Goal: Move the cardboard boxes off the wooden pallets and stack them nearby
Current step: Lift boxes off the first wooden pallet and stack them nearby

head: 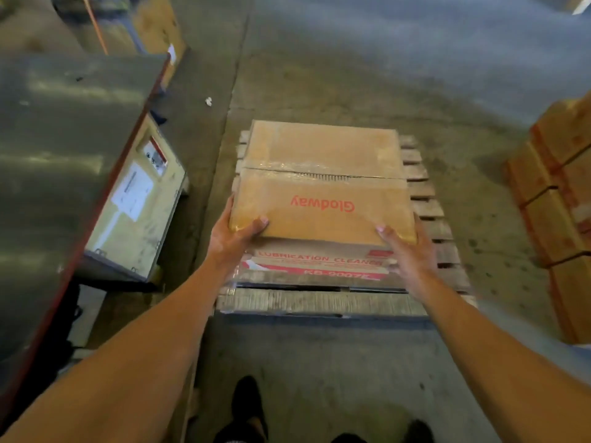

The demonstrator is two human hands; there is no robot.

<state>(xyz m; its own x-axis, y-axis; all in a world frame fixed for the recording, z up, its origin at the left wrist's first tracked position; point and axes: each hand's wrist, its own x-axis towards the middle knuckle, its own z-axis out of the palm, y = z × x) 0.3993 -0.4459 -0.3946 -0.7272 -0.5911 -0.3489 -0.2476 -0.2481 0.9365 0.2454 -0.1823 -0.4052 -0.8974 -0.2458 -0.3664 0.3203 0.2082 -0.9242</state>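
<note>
At the bottom edge, two dark shoes (249, 407) stand on grey, rough concrete floor (319, 362). Both bare forearms reach forward. The left hand (238, 233) grips the near left corner of the cardboard box (323, 187), with the thumb on top and the fingers wrapped around the side. The right hand (404, 251) holds the near right corner in the same way, but it is blurred and its lower fingers are not clear.

The box is brown, flat-topped and rectangular, covered with a shiny clear film. It is over the wooden pallet (425, 212), nearer to its left side, so the ends of the worn grey slats show on the right. A taped seam crosses the top from left to right. The red word "Glodway" is upside down for the person, with the tops of its letters pointing toward them. The top looks almost as deep as it is wide, so I cannot tell its long axis. Under the near edge is a face with red print, "LUBRICATION CLEANER".

On the left stands a dark metal cabinet (64, 155) with a cream panel (137, 199). On the right is a stack of brown boxes (556, 187).
</note>
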